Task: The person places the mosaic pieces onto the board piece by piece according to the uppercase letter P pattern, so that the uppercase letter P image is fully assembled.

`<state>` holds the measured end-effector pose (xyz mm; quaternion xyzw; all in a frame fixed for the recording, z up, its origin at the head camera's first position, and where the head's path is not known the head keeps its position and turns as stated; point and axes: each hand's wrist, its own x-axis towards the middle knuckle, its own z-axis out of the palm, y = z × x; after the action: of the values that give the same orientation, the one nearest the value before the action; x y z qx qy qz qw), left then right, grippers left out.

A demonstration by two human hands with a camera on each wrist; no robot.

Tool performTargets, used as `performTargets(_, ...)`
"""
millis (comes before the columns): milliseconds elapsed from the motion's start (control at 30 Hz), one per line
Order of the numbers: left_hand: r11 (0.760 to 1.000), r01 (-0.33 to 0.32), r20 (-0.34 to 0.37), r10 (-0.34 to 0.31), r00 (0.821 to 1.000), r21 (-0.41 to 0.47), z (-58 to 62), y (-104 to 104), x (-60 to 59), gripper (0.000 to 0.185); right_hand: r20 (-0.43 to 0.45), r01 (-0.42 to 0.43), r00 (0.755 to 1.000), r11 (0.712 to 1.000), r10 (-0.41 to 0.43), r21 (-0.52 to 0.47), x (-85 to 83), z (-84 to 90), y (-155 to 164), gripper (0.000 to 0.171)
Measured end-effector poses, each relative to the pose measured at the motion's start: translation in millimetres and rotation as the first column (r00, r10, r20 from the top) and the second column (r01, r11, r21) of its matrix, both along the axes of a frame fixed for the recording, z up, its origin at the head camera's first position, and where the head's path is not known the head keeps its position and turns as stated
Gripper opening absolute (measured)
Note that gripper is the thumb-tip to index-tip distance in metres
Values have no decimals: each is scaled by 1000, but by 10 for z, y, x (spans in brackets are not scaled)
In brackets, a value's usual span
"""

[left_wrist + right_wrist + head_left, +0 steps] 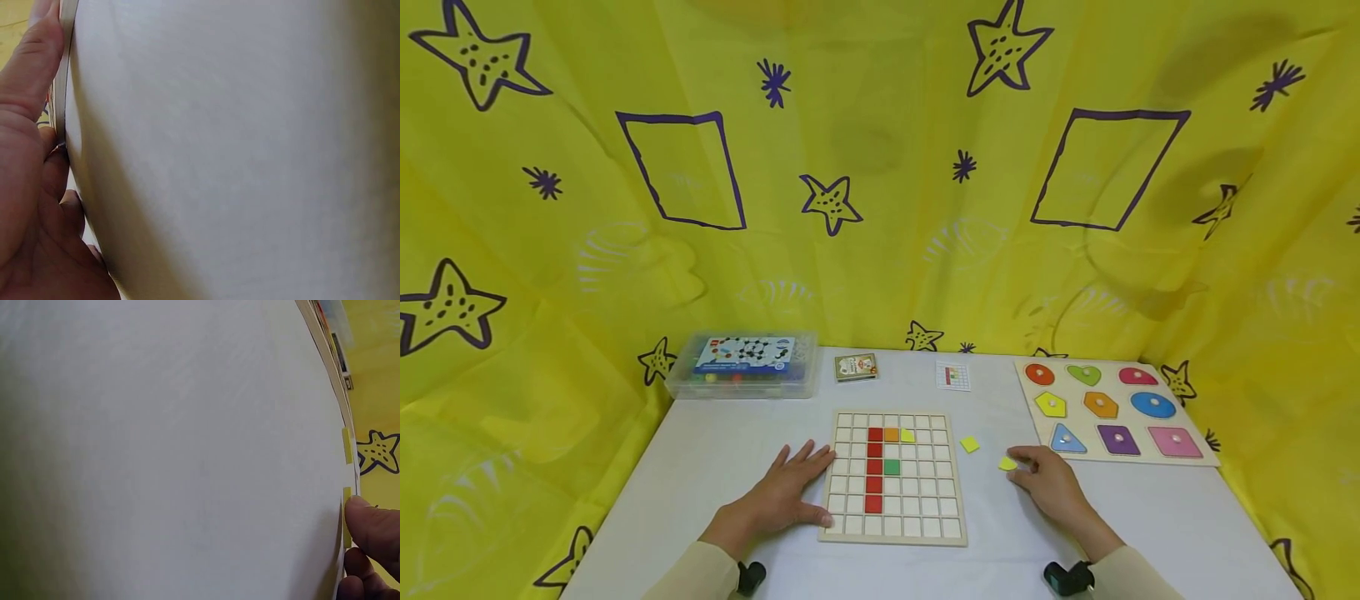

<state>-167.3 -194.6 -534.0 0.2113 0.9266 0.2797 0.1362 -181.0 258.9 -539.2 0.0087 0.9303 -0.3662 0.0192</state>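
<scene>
Left hand (782,492): flat on the white table (700,467), fingers straight and spread, fingertips and thumb against the left edge of the pale wooden grid board (892,477); holding nothing.
Right hand (1051,485): on the table right of the board, fingers curled, fingertips on the small yellow square tile (1007,463); from the right wrist view, thumb tip at the tile's edge; pinched or only touched, cannot tell.
Tile from fingers: at the fingertips' left end, on the side toward the board; right hand far nearer than left.
Tile axis: square, lying flat, turned corner-on to the board's rows.
Second loose yellow tile (969,444): between the touched tile and the board, apart from both.
Board filling: red column, one orange, one green, one yellow tile (907,435) sitting askew in the top filled row.
Behind: small pattern card (952,376), clear plastic box of coloured pieces (745,365), small card box (855,367).
Right side: wooden shape puzzle with knobbed coloured pieces (1108,410).
</scene>
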Motion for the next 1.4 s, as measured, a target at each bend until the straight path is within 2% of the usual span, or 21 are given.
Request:
performTargets(433, 1000, 3, 5, -3, 1000, 0, 6, 2, -7, 108, -67, -8, 998, 999, 11, 54, -1, -10, -81, 23)
performTargets(700, 1000, -2, 15, 1, 1000, 6, 13, 10, -6, 107, -39, 31, 999, 999, -32, -24, 10, 7, -79, 27)
performTargets(867, 1000, -3, 14, 3, 1000, 0, 1, 6, -12, 107, -52, 2, 999, 999, -4, -35, 5, 5, -81, 20)
performTargets(1067, 1000, -2, 8, 2, 1000, -5, -7, -1, -8, 107, -40, 8, 999, 999, -10, -45, -13, 7, -79, 25)
performTargets(1400, 1000, -10, 14, 10, 1000, -2, -5, 2, 0, 107, -52, 8, 999, 998, -11, -59, -27, -1, -83, 11)
